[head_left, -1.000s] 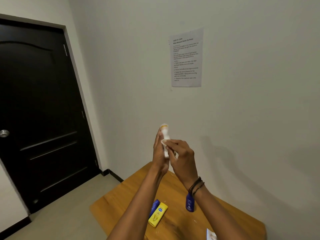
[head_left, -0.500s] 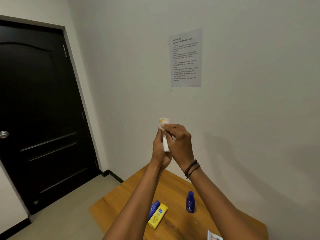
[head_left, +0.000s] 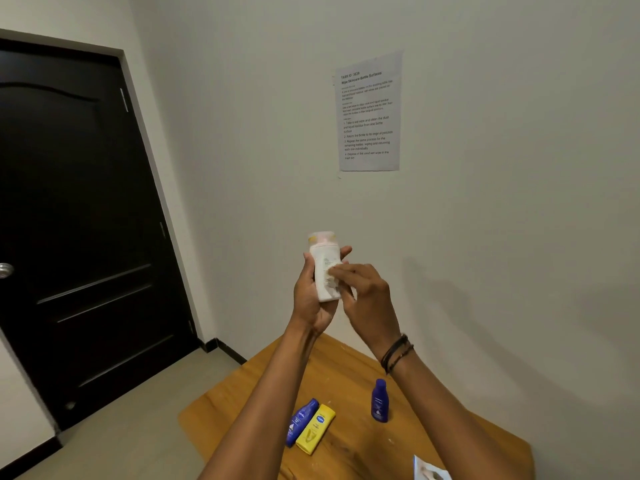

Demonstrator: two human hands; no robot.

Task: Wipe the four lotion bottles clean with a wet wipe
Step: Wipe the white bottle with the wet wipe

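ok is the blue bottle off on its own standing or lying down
Standing: the lone blue bottle stands on its base on the table, cap up.

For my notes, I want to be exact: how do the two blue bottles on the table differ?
The lying blue bottle rests on its side; the upright blue bottle stands on its base. The lying one is right beside the yellow bottle; the upright one stands apart. Both are dark blue with white print.
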